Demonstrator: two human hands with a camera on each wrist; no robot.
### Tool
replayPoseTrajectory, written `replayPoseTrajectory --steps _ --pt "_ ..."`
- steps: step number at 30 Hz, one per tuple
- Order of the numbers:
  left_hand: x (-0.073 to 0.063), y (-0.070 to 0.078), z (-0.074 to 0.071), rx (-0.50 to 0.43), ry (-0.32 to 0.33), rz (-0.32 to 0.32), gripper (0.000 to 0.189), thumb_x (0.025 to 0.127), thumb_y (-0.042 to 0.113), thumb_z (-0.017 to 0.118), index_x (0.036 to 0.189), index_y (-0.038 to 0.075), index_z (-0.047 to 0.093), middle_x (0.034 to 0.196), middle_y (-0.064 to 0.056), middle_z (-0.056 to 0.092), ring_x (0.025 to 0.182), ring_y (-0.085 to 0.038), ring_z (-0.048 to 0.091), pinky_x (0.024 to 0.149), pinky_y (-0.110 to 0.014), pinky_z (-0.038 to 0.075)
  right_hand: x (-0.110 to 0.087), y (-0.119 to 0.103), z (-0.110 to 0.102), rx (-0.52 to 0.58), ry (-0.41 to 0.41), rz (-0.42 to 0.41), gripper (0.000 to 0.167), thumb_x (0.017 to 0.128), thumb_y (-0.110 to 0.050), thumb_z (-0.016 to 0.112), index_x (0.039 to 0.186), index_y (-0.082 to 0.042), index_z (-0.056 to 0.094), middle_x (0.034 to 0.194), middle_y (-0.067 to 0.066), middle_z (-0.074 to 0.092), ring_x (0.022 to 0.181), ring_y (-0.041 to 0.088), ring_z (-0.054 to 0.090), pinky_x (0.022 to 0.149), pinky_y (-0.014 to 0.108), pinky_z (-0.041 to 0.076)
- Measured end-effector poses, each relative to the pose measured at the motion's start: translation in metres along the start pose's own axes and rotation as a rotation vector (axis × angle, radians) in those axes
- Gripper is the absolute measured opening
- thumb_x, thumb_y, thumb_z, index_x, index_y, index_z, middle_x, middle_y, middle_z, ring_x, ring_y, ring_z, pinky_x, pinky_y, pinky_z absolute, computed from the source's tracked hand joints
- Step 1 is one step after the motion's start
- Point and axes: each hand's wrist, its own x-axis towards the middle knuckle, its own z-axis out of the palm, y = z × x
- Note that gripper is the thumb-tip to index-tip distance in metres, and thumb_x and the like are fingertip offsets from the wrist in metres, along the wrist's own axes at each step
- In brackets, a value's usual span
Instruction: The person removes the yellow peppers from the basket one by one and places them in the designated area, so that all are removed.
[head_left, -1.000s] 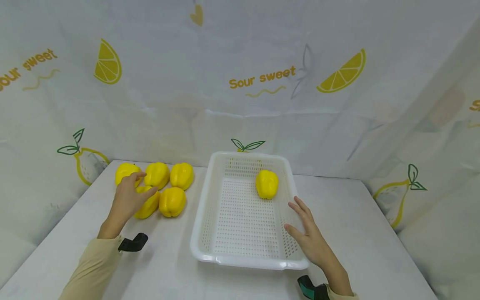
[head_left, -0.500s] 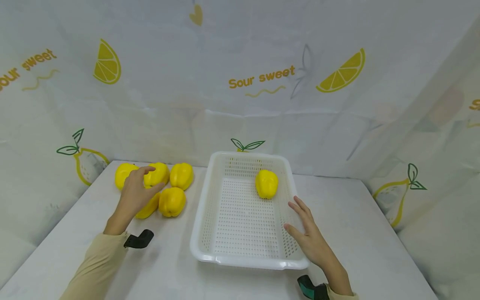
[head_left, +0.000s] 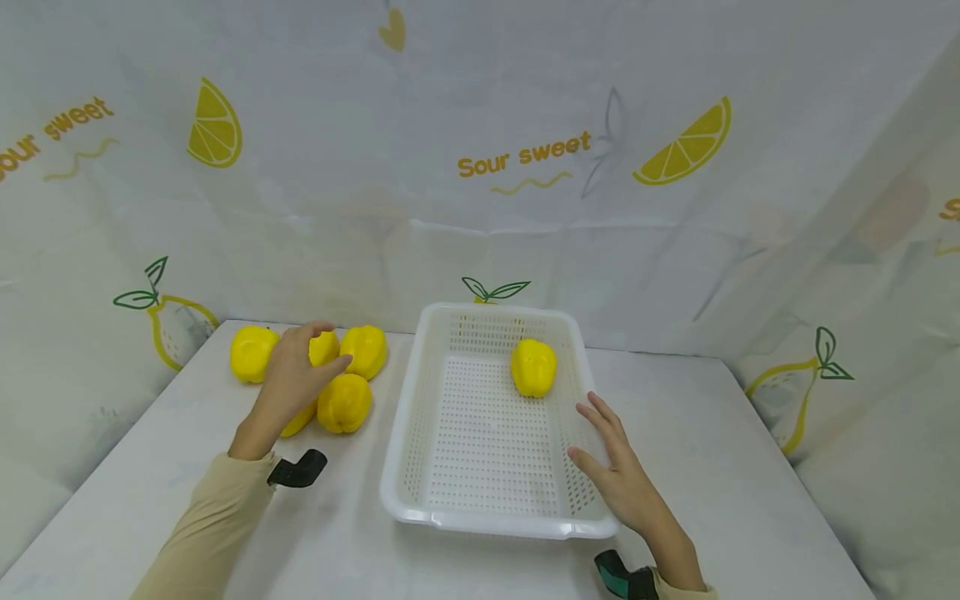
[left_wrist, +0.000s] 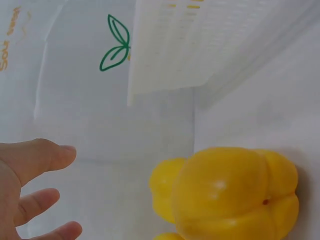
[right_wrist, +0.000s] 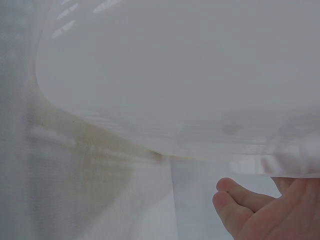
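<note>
My left hand (head_left: 292, 375) hovers over a group of yellow bell peppers, thumb and fingers spread with nothing between them. It partly hides a back pepper (head_left: 324, 347) and a front one (head_left: 298, 421). Close by are the front pepper (head_left: 344, 403), the back right pepper (head_left: 363, 352) and the far left pepper (head_left: 252, 353). In the left wrist view, the hand (left_wrist: 37, 187) is apart from a large pepper (left_wrist: 225, 192). My right hand (head_left: 622, 479) rests at the right rim of a white plastic basket (head_left: 498, 527), fingers spread and loosely bent. One yellow pepper (head_left: 533, 367) lies inside, toward the back right.
A white table (head_left: 750, 500) carries everything. Behind it hangs a pale curtain (head_left: 360, 150) printed with lemons and lettering. The basket's slotted wall (left_wrist: 175, 55) rises beyond the peppers in the left wrist view.
My left hand has moved right across the peppers, from the far left one toward the back middle one, uncovering the far left pepper. The right hand and basket stay put.
</note>
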Motion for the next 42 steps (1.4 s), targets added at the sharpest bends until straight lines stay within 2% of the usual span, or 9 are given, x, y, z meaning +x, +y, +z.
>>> replayPoseTrajectory --steps 11,21,28,35,42 --pt "0.006 0.02 0.009 0.027 -0.012 0.021 0.058 0.093 0.026 0.066 0.142 0.002 0.046 0.14 -0.028 0.047 0.128 -0.045 0.041 0.107 -0.062 0.034 0.0 0.0 0.0 -0.002 0.003 -0.007 0.061 0.097 -0.014 0.058 0.151 0.001 0.033 0.164 0.023 0.007 0.147 0.054 0.01 0.107 0.077 0.018" --pt "0.012 0.035 0.022 -0.026 -0.049 0.026 0.056 0.094 0.026 0.065 0.141 0.003 0.046 0.143 -0.027 0.044 0.129 -0.043 0.041 0.105 -0.06 0.039 0.0 0.0 0.0 0.004 -0.001 0.003 0.061 0.097 -0.014 0.058 0.151 -0.001 0.033 0.164 0.021 0.006 0.148 0.053 0.008 0.108 0.078 0.016" --pt "0.015 0.044 0.033 -0.027 -0.06 0.054 0.054 0.094 0.026 0.063 0.14 0.001 0.047 0.14 -0.027 0.047 0.128 -0.043 0.043 0.105 -0.059 0.04 0.0 0.0 0.0 0.002 -0.002 0.018 0.061 0.097 -0.015 0.058 0.151 -0.001 0.033 0.165 0.021 0.006 0.148 0.053 0.009 0.108 0.077 0.016" --pt "0.016 0.054 0.046 -0.023 -0.057 0.064 0.054 0.092 0.03 0.065 0.138 0.005 0.05 0.138 -0.024 0.05 0.124 -0.04 0.048 0.103 -0.056 0.042 0.0 0.0 0.001 -0.001 -0.002 0.014 0.061 0.097 -0.015 0.058 0.151 0.0 0.033 0.164 0.021 0.007 0.148 0.053 0.009 0.108 0.078 0.016" --pt "0.016 0.064 0.049 -0.056 -0.058 0.094 0.053 0.091 0.029 0.066 0.136 0.004 0.052 0.134 -0.023 0.053 0.121 -0.039 0.051 0.101 -0.054 0.043 0.0 0.0 0.0 0.004 -0.007 0.024 0.061 0.098 -0.015 0.057 0.151 0.0 0.033 0.165 0.021 0.006 0.148 0.052 0.009 0.109 0.077 0.016"
